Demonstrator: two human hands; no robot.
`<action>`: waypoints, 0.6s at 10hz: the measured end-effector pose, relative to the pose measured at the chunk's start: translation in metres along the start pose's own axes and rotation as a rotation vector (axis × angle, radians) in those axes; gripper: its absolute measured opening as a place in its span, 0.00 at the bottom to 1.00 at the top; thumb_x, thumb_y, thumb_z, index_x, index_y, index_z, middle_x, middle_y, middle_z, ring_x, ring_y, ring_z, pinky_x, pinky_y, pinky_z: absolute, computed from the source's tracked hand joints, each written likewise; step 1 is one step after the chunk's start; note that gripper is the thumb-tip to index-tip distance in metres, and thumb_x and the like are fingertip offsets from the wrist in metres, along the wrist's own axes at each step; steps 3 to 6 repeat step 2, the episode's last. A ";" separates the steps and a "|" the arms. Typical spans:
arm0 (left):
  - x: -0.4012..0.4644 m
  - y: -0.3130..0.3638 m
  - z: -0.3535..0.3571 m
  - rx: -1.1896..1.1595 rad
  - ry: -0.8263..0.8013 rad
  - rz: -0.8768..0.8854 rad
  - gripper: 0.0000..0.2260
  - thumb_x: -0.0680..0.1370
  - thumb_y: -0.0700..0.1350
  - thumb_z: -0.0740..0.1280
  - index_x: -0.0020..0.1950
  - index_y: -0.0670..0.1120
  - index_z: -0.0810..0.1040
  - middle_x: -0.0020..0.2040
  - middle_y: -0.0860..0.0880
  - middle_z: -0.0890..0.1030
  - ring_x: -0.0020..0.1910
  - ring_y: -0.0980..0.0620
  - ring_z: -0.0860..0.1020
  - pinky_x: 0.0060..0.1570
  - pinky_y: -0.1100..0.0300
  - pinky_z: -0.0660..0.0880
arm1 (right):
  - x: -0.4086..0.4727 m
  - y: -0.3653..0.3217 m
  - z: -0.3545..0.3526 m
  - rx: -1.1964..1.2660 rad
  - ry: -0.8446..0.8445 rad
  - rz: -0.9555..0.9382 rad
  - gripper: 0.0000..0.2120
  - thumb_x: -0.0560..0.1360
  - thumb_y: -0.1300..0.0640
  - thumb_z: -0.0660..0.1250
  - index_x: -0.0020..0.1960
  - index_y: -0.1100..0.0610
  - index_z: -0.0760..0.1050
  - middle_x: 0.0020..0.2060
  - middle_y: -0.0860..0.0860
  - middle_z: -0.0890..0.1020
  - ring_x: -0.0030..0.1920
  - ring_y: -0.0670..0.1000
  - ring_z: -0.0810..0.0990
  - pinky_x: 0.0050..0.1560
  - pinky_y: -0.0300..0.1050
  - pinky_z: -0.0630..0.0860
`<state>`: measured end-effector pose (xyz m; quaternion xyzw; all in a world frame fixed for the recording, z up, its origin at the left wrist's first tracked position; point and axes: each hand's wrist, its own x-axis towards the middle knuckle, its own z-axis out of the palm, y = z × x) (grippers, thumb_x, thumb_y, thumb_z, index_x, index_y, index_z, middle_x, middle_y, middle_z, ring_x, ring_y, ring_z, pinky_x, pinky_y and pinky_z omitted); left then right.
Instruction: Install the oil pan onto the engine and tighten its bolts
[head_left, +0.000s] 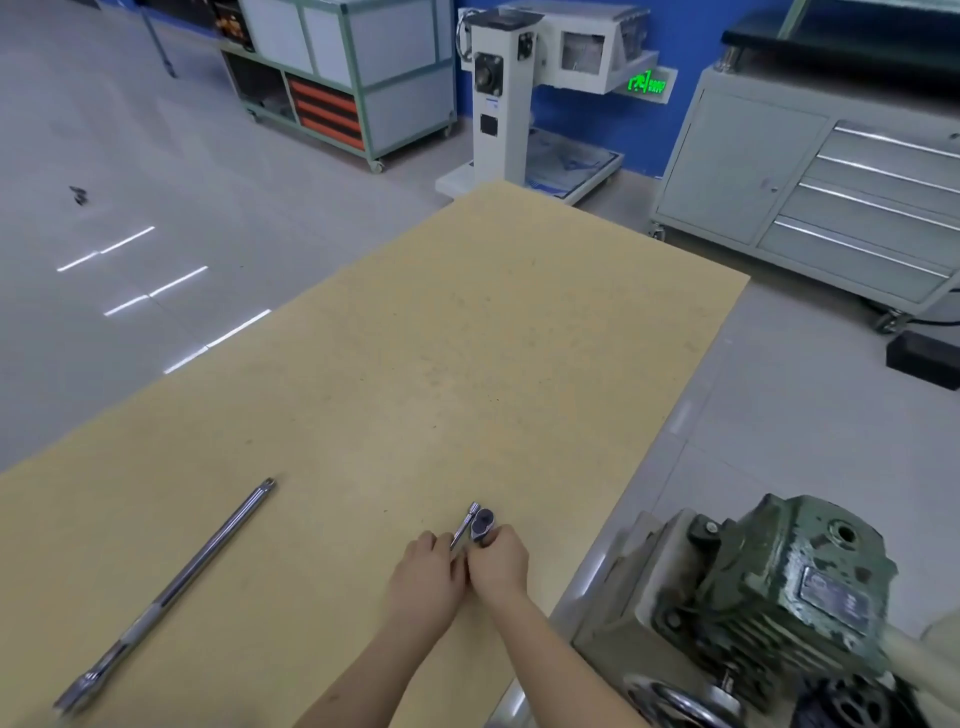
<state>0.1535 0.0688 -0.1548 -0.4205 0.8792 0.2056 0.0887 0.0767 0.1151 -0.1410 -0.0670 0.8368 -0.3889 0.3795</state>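
Stretching away from the person, a tan board worktop (415, 338) filled the middle of the head view, its surface bare apart from faint dark specks and two tools. Around it lay a glossy pale grey tiled floor (130, 156) with streaks of reflected light, and a blue wall (670, 47) closed the far side, carrying one lit green exit sign (649, 83).

One green-framed wheeled cart (343, 78) stood at the far left, with three orange drawers in its lower bay; what lay behind its grey panels could not be told. One grey wheeled cabinet (810, 192) stood at the right with four shut drawers and one door. Between them stood one white pedestal machine (506, 93).

One long chrome ratchet handle (171, 592) lay diagonally on the board, well apart from the hands. Near the board's right edge, the left hand (423, 577) pinched a short chrome extension bar (464, 527), fingers curled round its lower end. The right hand (498, 561), touching the left, gripped a small dark ratchet head (484, 522) just beside the bar; whether the two parts were joined could not be told.

One green, worn engine (779, 587) sat on a grey stand (618, 587) at the lower right, just beside the board. No part of it could be picked out as the oil pan.
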 end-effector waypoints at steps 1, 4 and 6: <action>-0.008 -0.004 0.007 0.091 -0.010 0.057 0.17 0.81 0.51 0.51 0.68 0.50 0.63 0.61 0.51 0.69 0.59 0.52 0.68 0.48 0.63 0.65 | -0.004 0.002 -0.005 -0.035 -0.086 0.027 0.16 0.73 0.63 0.60 0.29 0.55 0.61 0.27 0.50 0.70 0.30 0.50 0.68 0.25 0.34 0.61; -0.010 -0.007 0.007 0.120 0.026 0.066 0.17 0.82 0.50 0.50 0.70 0.50 0.62 0.60 0.51 0.69 0.58 0.51 0.69 0.48 0.63 0.66 | -0.014 -0.017 -0.030 -0.038 -0.179 -0.022 0.13 0.73 0.63 0.59 0.31 0.56 0.64 0.30 0.55 0.72 0.32 0.53 0.69 0.35 0.41 0.65; -0.010 -0.007 0.007 0.120 0.026 0.066 0.17 0.82 0.50 0.50 0.70 0.50 0.62 0.60 0.51 0.69 0.58 0.51 0.69 0.48 0.63 0.66 | -0.014 -0.017 -0.030 -0.038 -0.179 -0.022 0.13 0.73 0.63 0.59 0.31 0.56 0.64 0.30 0.55 0.72 0.32 0.53 0.69 0.35 0.41 0.65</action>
